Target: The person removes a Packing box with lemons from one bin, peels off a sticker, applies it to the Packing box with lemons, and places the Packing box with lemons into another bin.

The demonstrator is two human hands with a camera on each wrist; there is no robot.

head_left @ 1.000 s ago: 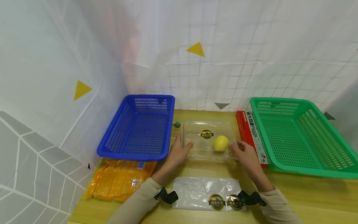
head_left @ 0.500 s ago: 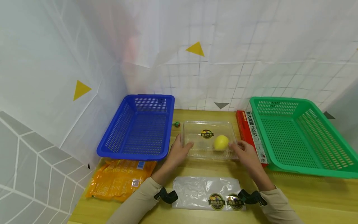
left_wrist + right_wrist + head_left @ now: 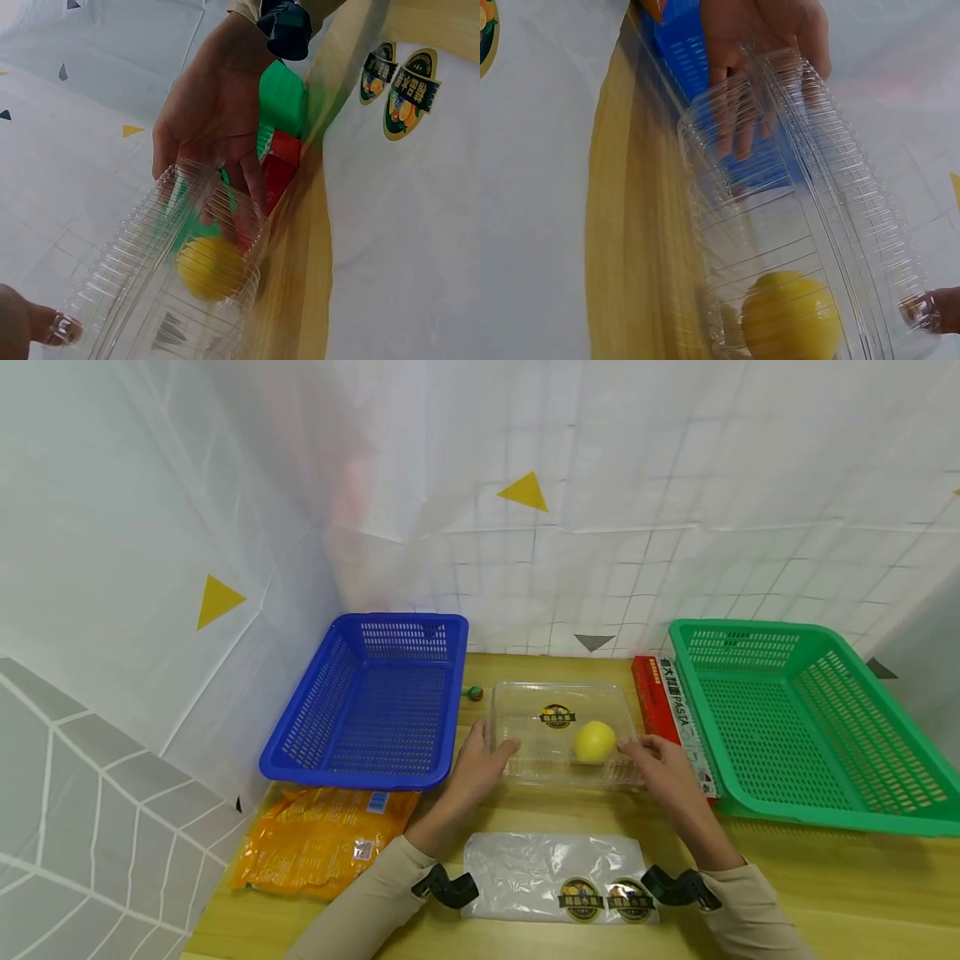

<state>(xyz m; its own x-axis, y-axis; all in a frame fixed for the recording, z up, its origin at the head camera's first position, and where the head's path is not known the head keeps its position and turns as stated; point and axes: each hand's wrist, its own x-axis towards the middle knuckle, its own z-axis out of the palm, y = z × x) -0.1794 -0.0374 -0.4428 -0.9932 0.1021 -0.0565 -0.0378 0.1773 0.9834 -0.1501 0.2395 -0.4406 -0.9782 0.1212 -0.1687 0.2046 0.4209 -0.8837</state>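
- The left hand (image 3: 480, 764) grips the near left corner of the clear container (image 3: 525, 727), thumb on top and fingers along the outside; in the right wrist view, these fingers show through the plastic.
- The right hand (image 3: 663, 768) holds the opposite end, thumb at the top edge, fingers behind the plastic.
- The yellow fruit (image 3: 595, 742) lies inside the container, near the right hand; the container appears closed over it.
- Since half a second ago, container and fruit have shifted very slightly to the right, with the right hand; the left hand is almost where it was. This seems a small adjustment within the same two-handed hold, not a new step. Whether the container is off the table (image 3: 862, 885) cannot be told.
- The red pasta box (image 3: 660, 710) lies between the right hand and the green basket (image 3: 825, 820).
- The small green item (image 3: 475, 693) lies between the container and the blue basket (image 3: 360, 777).
- Nearer the person lie the orange packet (image 3: 330, 843) and the flat plastic bag (image 3: 525, 877).
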